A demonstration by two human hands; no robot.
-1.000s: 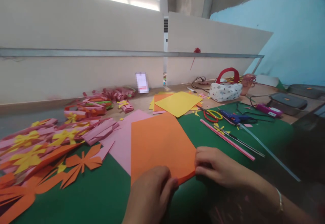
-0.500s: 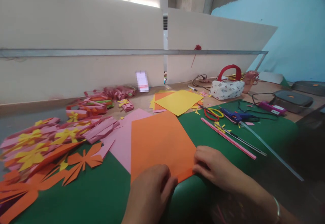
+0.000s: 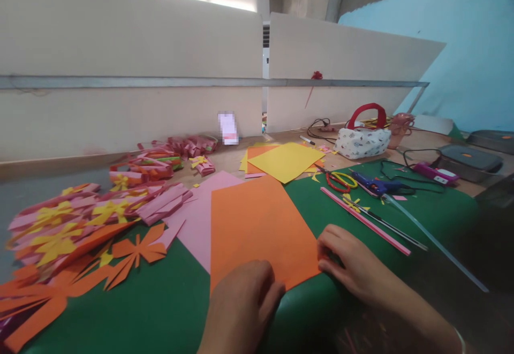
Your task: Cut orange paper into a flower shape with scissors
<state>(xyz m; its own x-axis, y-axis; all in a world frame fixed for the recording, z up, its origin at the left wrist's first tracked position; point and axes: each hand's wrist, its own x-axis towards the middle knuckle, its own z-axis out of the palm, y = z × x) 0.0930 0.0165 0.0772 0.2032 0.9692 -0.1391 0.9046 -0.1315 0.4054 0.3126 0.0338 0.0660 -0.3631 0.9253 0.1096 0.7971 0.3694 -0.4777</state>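
Note:
An orange sheet of paper (image 3: 257,225) lies in front of me, its near edge at the rounded front of the green cover (image 3: 160,311). My left hand (image 3: 247,300) is closed on that near edge, thumb and curled fingers together; its fingertips are partly hidden. At the near right corner, my right hand (image 3: 343,257) pinches the same sheet between thumb and fingers. Beneath the orange sheet, a pink sheet (image 3: 196,225) sticks out to the left. Yellow paper (image 3: 285,161) is stacked with other sheets just beyond.
Orange cut-out flowers (image 3: 138,247) and pink folded paper pieces with yellow flowers (image 3: 60,225) crowd the left. To the right are scissors (image 3: 341,181), a blue glue gun (image 3: 375,185), a pink strip (image 3: 365,220), a pen (image 3: 385,223) and a clear glue stick (image 3: 437,244). A patterned bag (image 3: 363,142) stands behind.
My right hand has slid slightly right along the near edge to the corner. The darker turned-up strip between my hands no longer shows. My left hand stays on the sheet.

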